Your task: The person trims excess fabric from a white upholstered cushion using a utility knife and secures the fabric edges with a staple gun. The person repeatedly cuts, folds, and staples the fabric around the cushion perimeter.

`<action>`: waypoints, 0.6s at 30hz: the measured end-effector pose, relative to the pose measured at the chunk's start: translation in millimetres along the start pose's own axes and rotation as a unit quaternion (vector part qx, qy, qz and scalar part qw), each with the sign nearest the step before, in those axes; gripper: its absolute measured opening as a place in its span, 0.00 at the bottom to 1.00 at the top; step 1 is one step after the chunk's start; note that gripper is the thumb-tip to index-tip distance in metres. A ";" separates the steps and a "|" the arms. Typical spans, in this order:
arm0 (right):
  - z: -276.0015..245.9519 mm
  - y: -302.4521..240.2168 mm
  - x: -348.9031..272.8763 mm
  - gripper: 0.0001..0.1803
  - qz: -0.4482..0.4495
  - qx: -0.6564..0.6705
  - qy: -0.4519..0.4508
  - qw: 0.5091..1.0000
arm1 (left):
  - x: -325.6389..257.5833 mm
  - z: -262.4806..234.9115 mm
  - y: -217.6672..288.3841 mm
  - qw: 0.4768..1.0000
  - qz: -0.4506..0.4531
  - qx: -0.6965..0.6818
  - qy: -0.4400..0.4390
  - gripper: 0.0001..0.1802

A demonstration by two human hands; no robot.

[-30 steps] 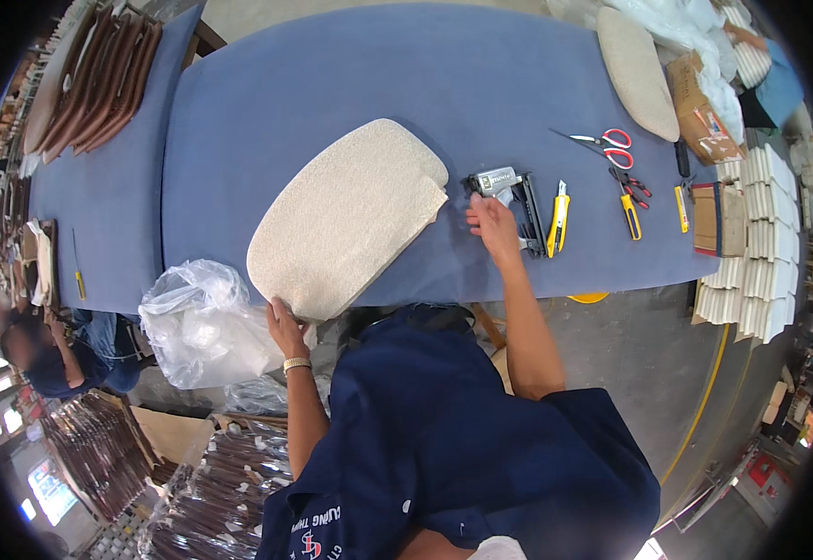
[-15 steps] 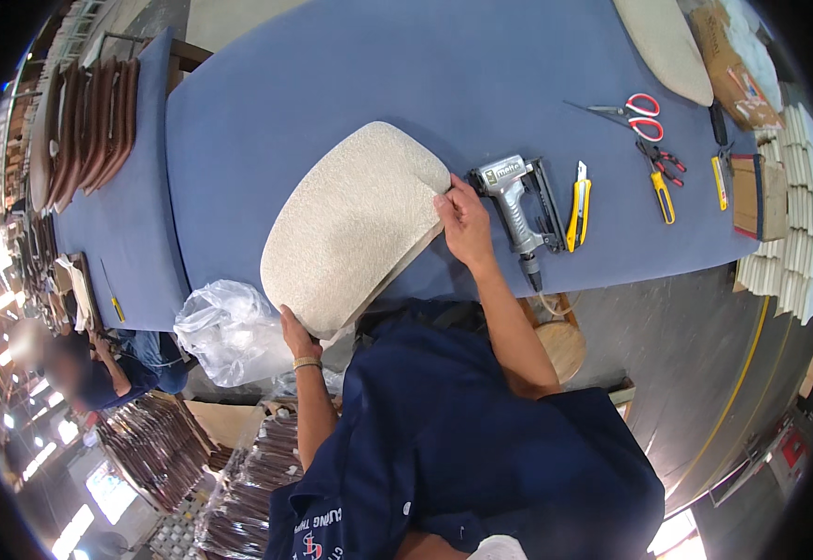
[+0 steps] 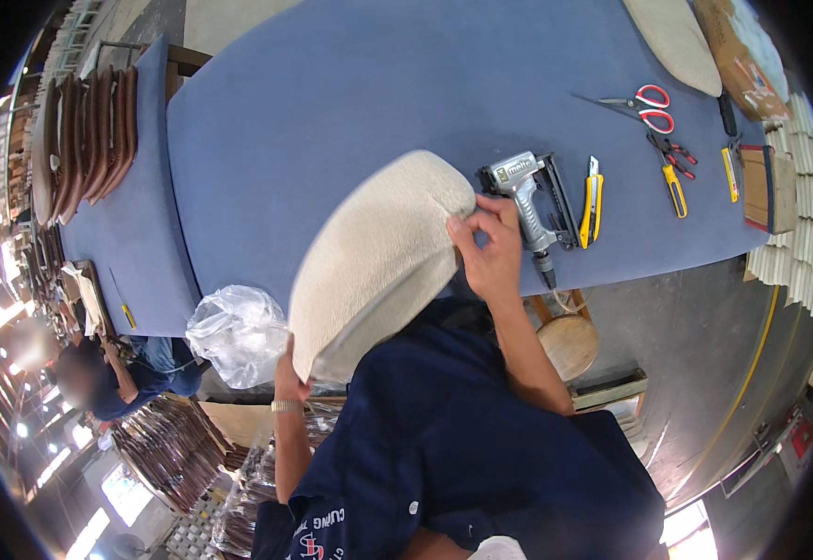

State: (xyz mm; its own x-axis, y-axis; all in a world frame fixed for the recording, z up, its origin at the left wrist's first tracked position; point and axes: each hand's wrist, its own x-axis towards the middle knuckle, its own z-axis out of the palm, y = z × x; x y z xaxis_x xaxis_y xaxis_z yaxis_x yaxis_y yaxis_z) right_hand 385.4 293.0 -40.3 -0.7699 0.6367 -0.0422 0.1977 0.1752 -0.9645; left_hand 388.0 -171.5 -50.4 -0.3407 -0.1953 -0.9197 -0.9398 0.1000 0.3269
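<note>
Holding a cream, textured-fabric panel with rounded ends [image 3: 378, 247] over the near edge of a blue-covered worktop [image 3: 332, 103], the person has both hands at its rim. The left grip [image 3: 290, 378] grasps the near left end; the right grip [image 3: 493, 257] is closed on the right edge, thumb uppermost. The panel leans in front of the torso, its far side raised and part of its underside showing.

To handle it well, the two grips should probably share the weight evenly, with the fingertips pressing lightly so that the cloth neither creases nor shifts. Care also seems wise at the right end, which lies close to a silver and black staple gun [image 3: 528, 201] and could knock it.

Right of that gun lie a yellow snap-blade knife [image 3: 592, 207] and, farther off, red-handled scissors [image 3: 654, 119]. A crumpled clear plastic bag [image 3: 236, 338] sits at the near left edge of the worktop, close to the left grip. Beyond, at far left, stands a row of brown-edged pads [image 3: 94, 135]. A round wooden stool [image 3: 568, 348] stands on the grey floor [image 3: 691, 359] at near right, and a co-worker in dark clothing [image 3: 98, 378] is at near left.
</note>
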 end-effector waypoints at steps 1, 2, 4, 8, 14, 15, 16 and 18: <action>-7.1 -13.1 -9.4 0.12 0.009 -0.001 -0.006 1.000 | -11.8 -13.8 -17.9 0.999 -0.032 0.009 -0.021 0.38; -12.4 -17.9 -18.5 0.12 0.018 -0.004 -0.010 1.000 | -19.1 -25.5 -38.8 0.997 -0.065 0.019 -0.046 0.37; -17.0 -11.7 -30.4 0.12 0.019 0.018 0.001 1.000 | -33.9 -15.1 -38.5 0.987 -0.028 0.150 -0.039 0.37; -19.5 -3.6 -38.6 0.12 0.029 0.042 -0.006 0.999 | -37.8 15.5 3.4 0.862 0.033 0.504 0.027 0.33; -13.9 -20.7 -34.1 0.10 0.036 0.030 -0.023 0.999 | -74.5 187.6 139.7 0.708 0.509 0.470 -0.133 0.29; -13.3 -26.9 -34.9 0.09 0.050 0.039 -0.029 0.998 | -67.9 222.2 152.2 0.725 0.479 0.449 -0.209 0.29; -11.8 -31.2 -34.9 0.09 0.042 0.031 -0.022 0.998 | -59.9 252.2 160.7 0.737 0.445 0.423 -0.283 0.29; -11.0 -38.1 -31.5 0.08 0.027 0.014 -0.004 1.000 | -52.4 297.1 175.0 0.700 0.427 0.477 -0.317 0.32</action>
State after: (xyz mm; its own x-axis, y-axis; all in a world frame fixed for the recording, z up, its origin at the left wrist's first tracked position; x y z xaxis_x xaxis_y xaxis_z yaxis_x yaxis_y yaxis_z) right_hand 408.7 274.5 0.7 -0.7641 0.6379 -0.0956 0.2220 0.1210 -0.9675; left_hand 249.8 146.1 -9.6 -0.4014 0.7745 -0.4888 0.1478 0.5815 0.8000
